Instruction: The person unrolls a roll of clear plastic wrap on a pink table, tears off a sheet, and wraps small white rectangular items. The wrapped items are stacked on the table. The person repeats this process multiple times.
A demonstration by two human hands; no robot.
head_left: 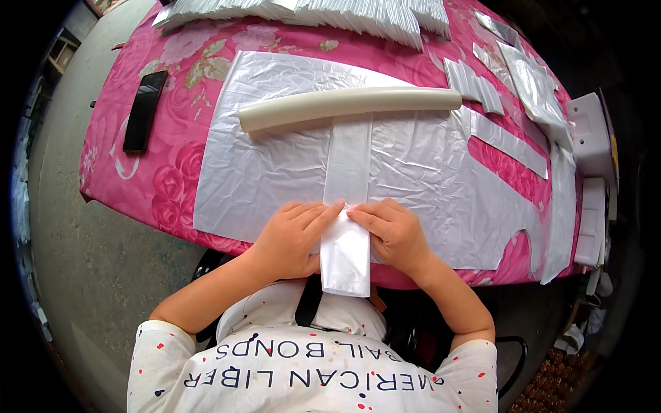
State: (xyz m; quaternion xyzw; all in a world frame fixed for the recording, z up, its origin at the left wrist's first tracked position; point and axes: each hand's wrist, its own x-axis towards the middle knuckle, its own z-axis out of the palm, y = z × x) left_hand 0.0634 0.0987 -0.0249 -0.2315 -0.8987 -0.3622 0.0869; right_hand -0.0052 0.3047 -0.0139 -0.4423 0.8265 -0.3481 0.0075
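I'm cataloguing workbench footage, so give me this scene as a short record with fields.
Left hand: fingertips on the white plastic strip, from the left; firmness of hold unclear
Right hand: fingertips on the same strip, from the right
Strip position: near end beyond the table edge
Tube: cream, lying across the plastic sheet
Phone: dark, left side, on the pink flowered tablecloth
Far side: stack of folded white plastic

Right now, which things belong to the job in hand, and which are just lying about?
In the job, likely:
folded white plastic strip
white plastic sheet under it
cream tube across the strip

Just lying about, likely:
black phone
plastic pieces at right
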